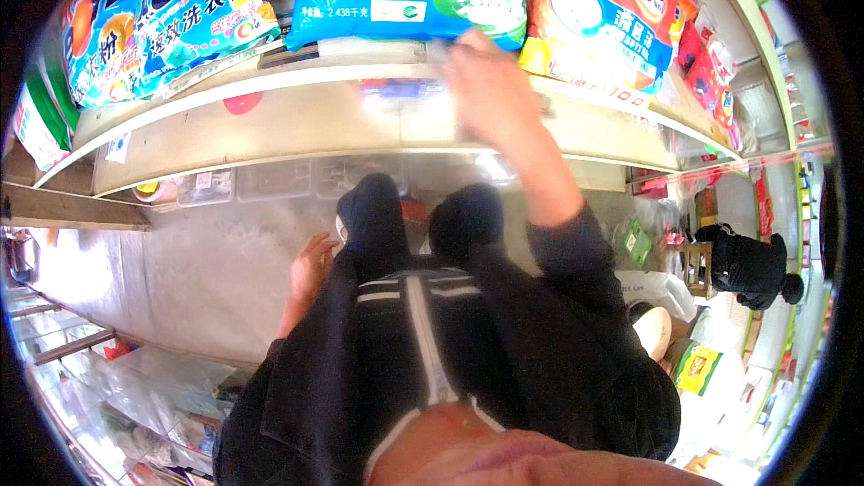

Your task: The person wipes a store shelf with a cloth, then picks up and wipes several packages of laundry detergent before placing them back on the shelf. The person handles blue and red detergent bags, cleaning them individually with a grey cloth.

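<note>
My right hand (489, 91), blurred, reaches forward to the shelf edge, by the lower edge of a green and blue bag of washing powder (412, 13). Whether its fingers grip anything is unclear. To its right leans a red and orange OMO washing powder bag (601, 20). Beside my left knee hangs my left hand (314, 266), loosely curled, with nothing in it. Blue bags of washing powder (202, 20) stand on the same pale shelf (283, 74), to the left.
Clear plastic bins (277, 179) sit on the floor under the shelf. A glass display case (148, 385) is behind me at left. To the right, a person in dark clothes (749, 266) is by a wooden stool (698, 270). White sacks (709, 418) lie at the lower right.
</note>
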`<state>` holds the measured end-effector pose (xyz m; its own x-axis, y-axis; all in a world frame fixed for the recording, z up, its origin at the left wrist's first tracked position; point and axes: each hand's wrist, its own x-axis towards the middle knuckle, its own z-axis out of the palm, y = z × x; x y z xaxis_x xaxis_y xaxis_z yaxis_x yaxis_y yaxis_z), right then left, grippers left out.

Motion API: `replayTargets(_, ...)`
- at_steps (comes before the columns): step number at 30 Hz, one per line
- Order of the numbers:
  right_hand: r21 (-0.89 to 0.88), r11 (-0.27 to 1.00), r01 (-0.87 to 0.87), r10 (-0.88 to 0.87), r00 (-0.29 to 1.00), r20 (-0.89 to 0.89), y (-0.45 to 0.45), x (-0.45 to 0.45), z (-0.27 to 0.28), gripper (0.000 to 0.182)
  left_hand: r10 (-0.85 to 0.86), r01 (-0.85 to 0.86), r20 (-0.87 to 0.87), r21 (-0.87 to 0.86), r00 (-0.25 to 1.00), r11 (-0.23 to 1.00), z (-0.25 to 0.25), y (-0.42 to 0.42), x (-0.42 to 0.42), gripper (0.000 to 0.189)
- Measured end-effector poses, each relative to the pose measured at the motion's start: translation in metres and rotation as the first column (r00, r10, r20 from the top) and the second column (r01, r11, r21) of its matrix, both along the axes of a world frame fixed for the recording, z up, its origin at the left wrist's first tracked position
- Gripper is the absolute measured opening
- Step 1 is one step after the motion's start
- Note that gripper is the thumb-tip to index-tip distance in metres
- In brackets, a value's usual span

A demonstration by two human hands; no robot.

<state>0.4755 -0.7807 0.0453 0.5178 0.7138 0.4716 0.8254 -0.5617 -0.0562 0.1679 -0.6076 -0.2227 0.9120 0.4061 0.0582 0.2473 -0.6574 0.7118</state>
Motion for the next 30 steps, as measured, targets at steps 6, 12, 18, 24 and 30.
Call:
replayTargets(6, -0.138, 0.990, 0.022, -0.030, 0.998, -0.061, -0.020, 0.006, 0.016, 0.017, -0.083, 0.067, 0.195, 0.086, 0.977, 0.994, 0.035, -0.013, 0.051, 0.016)
replayTargets(12, -0.098, 0.981, 0.166, -0.175, 0.980, -0.091, -0.049, 0.021, 0.008, 0.019, 0.035, -0.037, 0.065, 0.028, 0.997, 0.999, 0.006, -0.006, 0.006, 0.017)
replayTargets(18, -0.127, 0.990, 0.060, -0.086, 0.974, -0.208, 0.009, -0.006, 0.026, 0.032, -0.119, 0.115, 0.034, 0.095, 0.992, 0.989, 0.009, -0.014, 0.024, 0.017)
replayTargets(24, -0.142, 0.971, 0.194, -0.216, 0.962, -0.164, -0.062, 0.027, 0.019, 0.032, -0.020, 0.008, 0.148, 0.083, 0.989, 0.996, 0.027, -0.014, 0.025, 0.019)
replayTargets(30, -0.089, 0.990, 0.111, -0.127, 0.970, -0.207, -0.007, 0.011, 0.014, 0.034, -0.103, 0.104, 0.051, -0.023, 0.993, 0.994, -0.008, -0.008, -0.013, 0.015)
